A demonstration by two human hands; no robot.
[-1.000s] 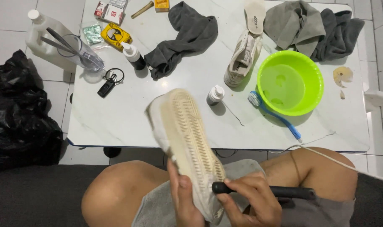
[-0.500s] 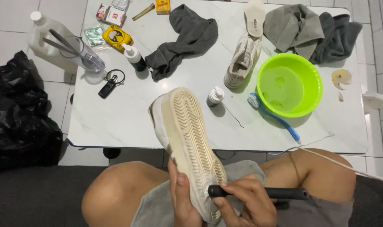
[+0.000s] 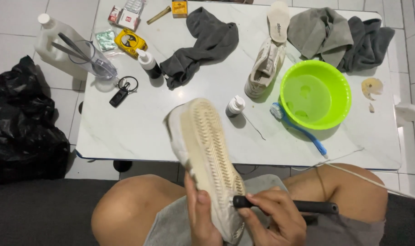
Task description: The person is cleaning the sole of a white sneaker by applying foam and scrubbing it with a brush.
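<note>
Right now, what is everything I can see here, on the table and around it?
Held shoe: 1, off-white, sole up, over the lap.
Tool: 1, black, tip at the sole's heel.
Second shoe: 1, beige, mid-table.
Insole: 1, white, far edge.
Bowl: 1, lime green, right side.
Brush: 1, blue, beside the bowl.
Cloths: 3, dark grey centre, grey and dark grey far right.
Small bottles: 2, white-capped, and.
Jug: 1, white, left corner.
Keys: 1 set, black.
Bag: 1, black, on the floor, left.
Table: 1, white marble.
Hands: left grips the shoe, right grips the tool.
</note>
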